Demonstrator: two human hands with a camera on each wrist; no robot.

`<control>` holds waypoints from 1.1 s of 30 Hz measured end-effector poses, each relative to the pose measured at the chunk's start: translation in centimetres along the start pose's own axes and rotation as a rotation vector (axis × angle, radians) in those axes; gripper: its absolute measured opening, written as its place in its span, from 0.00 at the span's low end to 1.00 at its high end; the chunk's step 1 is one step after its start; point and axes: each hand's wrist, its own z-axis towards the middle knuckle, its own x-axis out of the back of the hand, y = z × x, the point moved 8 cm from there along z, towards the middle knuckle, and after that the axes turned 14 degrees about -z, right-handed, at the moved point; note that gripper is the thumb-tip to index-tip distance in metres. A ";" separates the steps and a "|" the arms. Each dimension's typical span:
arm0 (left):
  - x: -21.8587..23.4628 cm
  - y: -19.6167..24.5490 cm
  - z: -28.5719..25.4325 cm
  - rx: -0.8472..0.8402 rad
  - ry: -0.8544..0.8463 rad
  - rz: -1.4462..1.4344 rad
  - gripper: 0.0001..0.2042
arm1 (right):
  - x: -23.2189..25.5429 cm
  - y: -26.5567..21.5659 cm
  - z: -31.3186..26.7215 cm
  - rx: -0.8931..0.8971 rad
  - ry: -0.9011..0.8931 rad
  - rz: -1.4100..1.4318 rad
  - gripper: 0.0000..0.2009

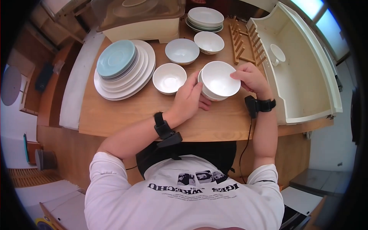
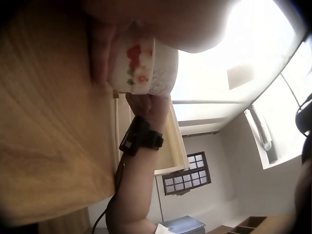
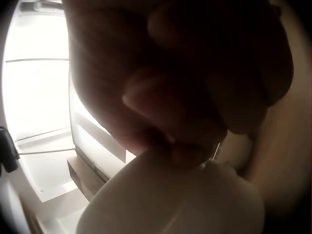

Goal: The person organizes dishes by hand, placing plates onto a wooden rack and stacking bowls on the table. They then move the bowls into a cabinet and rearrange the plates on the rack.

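Two white bowls sit one in the other near the table's front edge. The upper bowl is tilted a little, and my right hand pinches its rim between thumb and fingers. Around the left side of the lower bowl my left hand grips, with fingers low along its wall. Red flowers decorate a bowl's outer wall in the left wrist view. In the right wrist view, dark fingers close on a pale rim. Left of my left hand stands another white bowl.
A plate stack topped by a light blue plate stands left. Farther back are two bowls and a bowl stack. A wooden rack borders a cream bin holding a white cup. A lidded box stands behind.
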 end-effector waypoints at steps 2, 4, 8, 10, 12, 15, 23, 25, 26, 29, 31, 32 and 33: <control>0.0 0.0 -0.1 0.027 -0.004 -0.073 0.25 | -0.5 -0.1 0.2 0.007 -0.002 -0.046 0.16; 0.0 0.2 -0.4 0.022 -0.008 -0.085 0.26 | -0.4 0.0 0.3 -0.006 0.020 -0.088 0.16; -0.2 0.1 -0.2 0.018 -0.006 0.021 0.26 | -0.5 -0.3 0.3 -0.006 0.050 -0.132 0.17; -0.2 0.0 0.0 -0.005 -0.009 0.057 0.27 | -0.4 0.1 0.5 -0.014 0.046 -0.149 0.18; -0.2 0.0 0.0 -0.014 -0.017 0.074 0.27 | -0.4 0.2 0.5 -0.028 0.043 -0.154 0.18; -0.2 0.1 0.0 -0.015 -0.015 0.082 0.30 | -0.5 0.2 0.4 -0.056 0.032 -0.136 0.18; -0.3 0.4 -0.1 -0.034 -0.028 0.123 0.33 | -0.5 1.0 0.7 -0.095 0.010 -0.088 0.18; -0.3 0.4 -0.2 -0.035 -0.027 0.137 0.34 | -0.6 1.2 0.9 -0.072 -0.014 -0.055 0.18; -0.3 0.5 -0.2 -0.037 -0.025 0.143 0.34 | -0.7 1.1 1.0 -0.062 -0.028 -0.040 0.18; -0.5 0.7 -0.3 -0.066 -0.014 0.139 0.33 | -1.1 0.4 0.5 -0.098 -0.067 0.013 0.19; -0.5 0.9 -0.4 -0.067 -0.022 0.132 0.32 | -1.3 0.9 0.7 -0.091 -0.090 0.069 0.19; -0.5 0.9 -0.5 -0.067 -0.027 0.129 0.32 | -1.4 1.3 0.9 -0.088 -0.101 0.098 0.18; -0.5 1.1 -0.6 -0.080 -0.024 0.136 0.32 | -1.5 1.7 1.2 -0.082 -0.103 0.120 0.19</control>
